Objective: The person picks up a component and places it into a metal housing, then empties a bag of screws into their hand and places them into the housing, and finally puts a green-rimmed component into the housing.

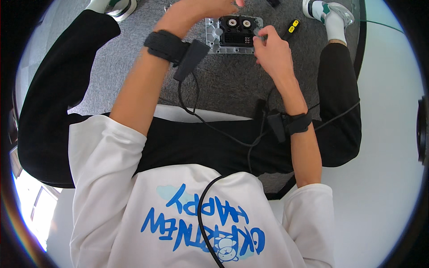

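The black block [232,39] sits in the grey plate [212,46] on the floor [232,85], its fastening unclear; the right hand [274,50], fingers narrow, meets the plate's right edge, and whether either it or the left hand [214,7] grips anything, I cannot tell.

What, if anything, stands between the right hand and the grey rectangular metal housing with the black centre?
Nothing visible. The right hand has its fingertips at the right edge of the housing; firm contact is unclear. The black tool handle with yellow patches lies right of that hand, off the path.
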The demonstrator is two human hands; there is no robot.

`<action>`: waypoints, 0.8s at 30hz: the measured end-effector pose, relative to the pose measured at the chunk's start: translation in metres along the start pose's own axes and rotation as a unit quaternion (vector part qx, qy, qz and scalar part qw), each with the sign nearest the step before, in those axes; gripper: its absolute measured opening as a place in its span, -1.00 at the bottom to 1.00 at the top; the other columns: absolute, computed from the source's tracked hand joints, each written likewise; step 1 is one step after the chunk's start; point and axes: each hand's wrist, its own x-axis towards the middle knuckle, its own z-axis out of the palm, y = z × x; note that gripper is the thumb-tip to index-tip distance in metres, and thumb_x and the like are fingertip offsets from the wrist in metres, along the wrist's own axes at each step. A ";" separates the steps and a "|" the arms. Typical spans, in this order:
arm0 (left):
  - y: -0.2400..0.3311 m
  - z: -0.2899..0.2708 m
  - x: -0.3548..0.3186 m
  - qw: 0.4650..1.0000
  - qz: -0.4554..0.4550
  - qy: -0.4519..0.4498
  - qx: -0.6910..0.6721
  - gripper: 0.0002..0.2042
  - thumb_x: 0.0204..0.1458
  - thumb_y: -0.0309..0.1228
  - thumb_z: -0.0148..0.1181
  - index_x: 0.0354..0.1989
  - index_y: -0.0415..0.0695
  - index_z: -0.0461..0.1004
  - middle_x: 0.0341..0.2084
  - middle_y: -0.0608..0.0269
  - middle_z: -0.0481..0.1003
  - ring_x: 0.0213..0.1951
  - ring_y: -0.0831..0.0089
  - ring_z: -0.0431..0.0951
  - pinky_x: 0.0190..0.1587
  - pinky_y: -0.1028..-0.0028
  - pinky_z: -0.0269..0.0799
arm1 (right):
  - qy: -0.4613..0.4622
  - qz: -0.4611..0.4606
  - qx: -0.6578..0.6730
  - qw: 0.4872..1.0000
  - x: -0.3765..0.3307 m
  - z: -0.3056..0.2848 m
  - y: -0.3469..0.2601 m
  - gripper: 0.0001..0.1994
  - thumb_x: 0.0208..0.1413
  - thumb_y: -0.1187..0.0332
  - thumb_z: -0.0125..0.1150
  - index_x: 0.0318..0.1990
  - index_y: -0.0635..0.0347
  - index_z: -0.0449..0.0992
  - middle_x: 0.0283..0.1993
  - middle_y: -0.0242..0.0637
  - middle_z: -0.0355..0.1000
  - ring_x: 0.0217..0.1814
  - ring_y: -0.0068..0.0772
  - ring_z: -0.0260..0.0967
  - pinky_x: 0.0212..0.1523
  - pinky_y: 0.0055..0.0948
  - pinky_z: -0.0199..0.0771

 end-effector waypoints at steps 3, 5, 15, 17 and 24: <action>-0.022 -0.008 -0.003 0.997 -0.007 -0.076 -0.001 -0.51 -0.02 -0.21 0.33 0.06 -0.24 0.54 -0.08 -0.17 0.59 -0.04 -0.09 0.59 0.04 0.11 0.49 | -0.001 -0.005 0.000 1.000 0.007 -0.007 0.006 -0.72 0.24 0.16 0.20 -0.05 0.14 0.46 -0.37 0.01 0.58 -0.26 0.12 0.60 -0.20 -0.03 0.56; -0.014 -0.007 -0.013 0.996 -0.002 -0.086 0.003 -0.51 0.01 -0.22 0.32 0.08 -0.24 0.52 -0.07 -0.16 0.59 -0.04 -0.11 0.59 0.03 0.11 0.49 | 0.021 -0.027 0.003 0.999 0.013 -0.011 0.016 -0.70 0.24 0.15 0.21 -0.04 0.15 0.46 -0.37 -0.01 0.58 -0.26 0.09 0.61 -0.20 -0.04 0.56; -0.053 0.040 -0.024 0.970 -0.110 -0.200 -0.082 -0.28 0.09 -0.01 0.36 0.39 0.00 0.28 0.16 -0.19 0.47 -0.25 0.15 0.64 -0.13 0.15 0.59 | 0.015 -0.120 0.026 0.992 0.012 0.010 0.013 -0.54 0.10 0.38 0.37 0.12 0.17 0.33 -0.28 0.09 0.56 -0.18 0.18 0.59 -0.19 -0.02 0.59; -0.058 0.042 -0.025 0.971 -0.113 -0.194 -0.077 -0.27 0.09 -0.01 0.36 0.40 0.01 0.27 0.16 -0.19 0.47 -0.26 0.16 0.64 -0.14 0.16 0.59 | 0.014 -0.129 0.020 0.991 0.013 0.009 0.008 -0.54 0.10 0.40 0.37 0.11 0.17 0.32 -0.28 0.12 0.56 -0.16 0.22 0.58 -0.19 0.01 0.59; -0.038 0.034 -0.033 0.953 -0.178 -0.192 -0.155 -0.30 0.12 -0.05 0.32 0.42 0.08 0.22 0.19 -0.13 0.44 -0.26 0.20 0.65 -0.09 0.23 0.65 | 0.025 -0.149 -0.062 0.986 0.013 0.004 -0.007 -0.62 0.09 0.43 0.36 0.01 0.19 0.32 -0.26 0.15 0.56 -0.16 0.25 0.57 -0.21 0.05 0.59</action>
